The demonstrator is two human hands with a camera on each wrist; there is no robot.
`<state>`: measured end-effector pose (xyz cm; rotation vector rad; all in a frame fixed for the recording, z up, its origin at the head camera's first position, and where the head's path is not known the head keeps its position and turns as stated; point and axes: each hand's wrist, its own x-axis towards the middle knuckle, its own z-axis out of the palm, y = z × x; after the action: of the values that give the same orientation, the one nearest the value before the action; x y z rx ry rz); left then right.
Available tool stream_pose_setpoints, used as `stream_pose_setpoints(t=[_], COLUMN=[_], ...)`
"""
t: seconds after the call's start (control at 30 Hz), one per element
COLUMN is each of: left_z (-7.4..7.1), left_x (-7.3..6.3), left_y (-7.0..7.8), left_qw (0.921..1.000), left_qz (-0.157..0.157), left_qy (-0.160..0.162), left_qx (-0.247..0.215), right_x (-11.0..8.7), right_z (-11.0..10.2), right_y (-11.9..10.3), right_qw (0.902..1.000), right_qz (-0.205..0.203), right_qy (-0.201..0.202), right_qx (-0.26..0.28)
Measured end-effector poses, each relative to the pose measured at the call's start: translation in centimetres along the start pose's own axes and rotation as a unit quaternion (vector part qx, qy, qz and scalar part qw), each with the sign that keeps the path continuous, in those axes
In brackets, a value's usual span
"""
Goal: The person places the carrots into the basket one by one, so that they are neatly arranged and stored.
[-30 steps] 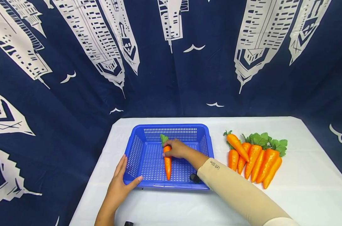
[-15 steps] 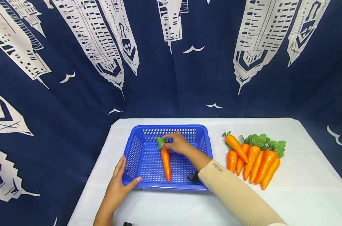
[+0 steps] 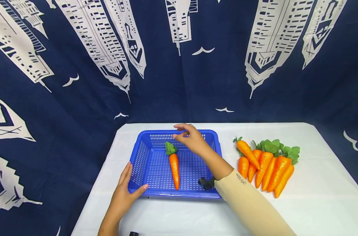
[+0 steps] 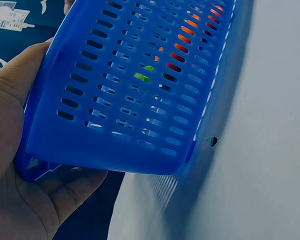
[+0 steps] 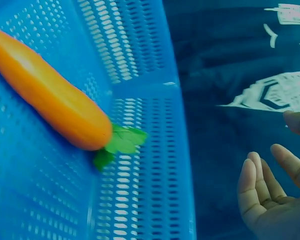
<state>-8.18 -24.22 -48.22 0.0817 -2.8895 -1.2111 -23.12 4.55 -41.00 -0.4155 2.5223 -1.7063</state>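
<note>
An orange carrot (image 3: 174,171) with green leaves lies in the blue mesh basket (image 3: 179,196), its leafy end toward the far side. My right hand (image 3: 193,139) is raised above the basket's far right part, fingers apart and holding nothing. In the right wrist view, the right hand (image 5: 275,195) shows loosely bent fingers, apart from the carrot (image 5: 50,90). My left hand (image 3: 124,193) rests against the basket's near left corner, fingers fairly straight along the left side and thumb on the front rim. The left wrist view shows the left hand (image 4: 10,115) touching that corner.
Several carrots (image 3: 265,168) with leaves lie side by side on the white table (image 3: 320,183) to the right of the basket, one across the others. A black device (image 3: 206,183) is at my right wrist. A navy cloth (image 3: 167,91) with white buildings hangs behind.
My right hand has let go of the carrot and its leaves and risen up and away toward the far side. The carrot stays in the basket. The left hand keeps its place.
</note>
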Motion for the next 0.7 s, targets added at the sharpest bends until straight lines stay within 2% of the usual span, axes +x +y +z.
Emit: stream_pose_setpoints(t=[0.17,0.4,0.7], left_z=[-0.1,-0.1,0.0], left_x=[0.0,0.1,0.0], left_y=[0.2,0.4,0.2], left_qw=[1.0,0.9999,0.9999], left_qz=[-0.005,-0.011,-0.008], left_qy=[-0.001,-0.007,-0.005], left_qx=[0.0,-0.005,-0.005], right_x=[-1.1,-2.3,-3.2], right_z=[-2.0,-5.1,-8.8], right_y=[-0.8,-1.1,0.6], right_qw=[0.9995,0.9977,0.9954], right_qz=[-0.02,-0.037,-0.013], right_qy=[0.022,0.056,0.094], right_qx=[0.014,0.004,0.014])
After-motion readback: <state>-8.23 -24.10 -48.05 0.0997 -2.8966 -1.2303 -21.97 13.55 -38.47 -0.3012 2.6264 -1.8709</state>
